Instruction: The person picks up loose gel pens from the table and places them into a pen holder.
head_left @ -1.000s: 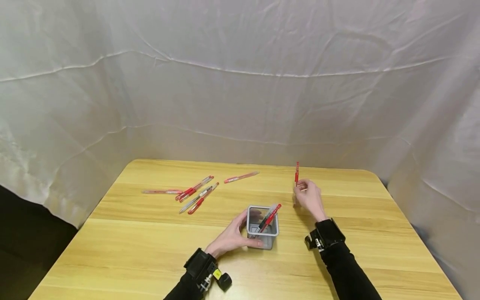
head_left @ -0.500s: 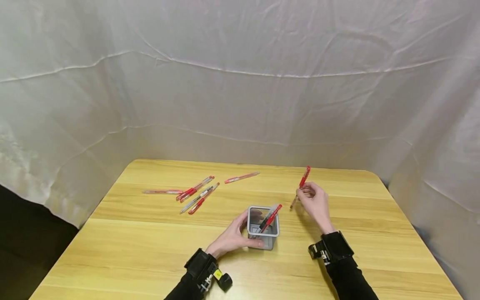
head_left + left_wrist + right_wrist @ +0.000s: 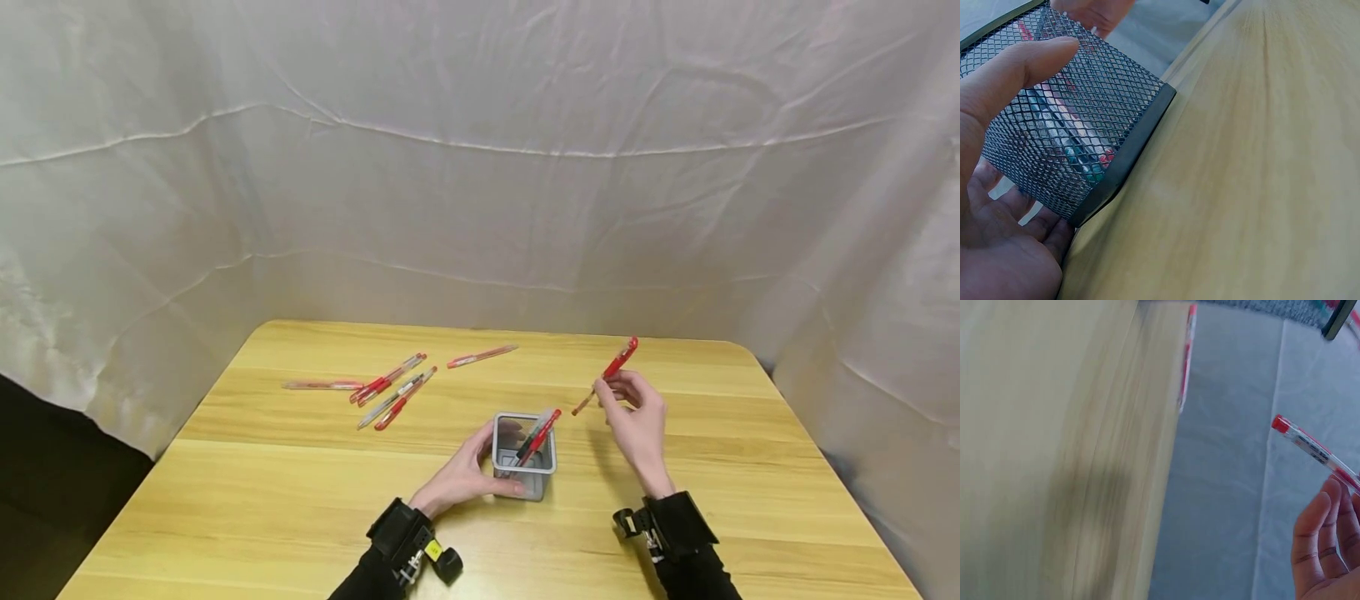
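Observation:
My left hand (image 3: 468, 471) holds a square grey mesh pen holder (image 3: 534, 483) upright on the table, thumb on the near side and fingers round the far side. Inside it lean a red pen (image 3: 546, 432) and a dark-gripped clear pen (image 3: 528, 442); through the mesh (image 3: 1104, 81) in the left wrist view their lower ends show. To the right, my right hand (image 3: 636, 417) pinches a red-capped gel pen (image 3: 621, 358) between thumb and fingers, above the table. The pen slants, its cap up to the right and its other end (image 3: 1280, 424) pointing toward the holder.
Several red pens (image 3: 386, 381) lie in a loose cluster on the left of the wooden table (image 3: 247, 492), with a grey one (image 3: 386, 404) among them. Another pink-red pen (image 3: 482, 356) lies apart near the back. A pale cloth (image 3: 480, 208) hangs behind the table.
My right hand has lifted the pen off the table and drawn it slightly nearer and rightward, tilting it from nearly upright to a slant. My left hand and the pen holder have stayed put.

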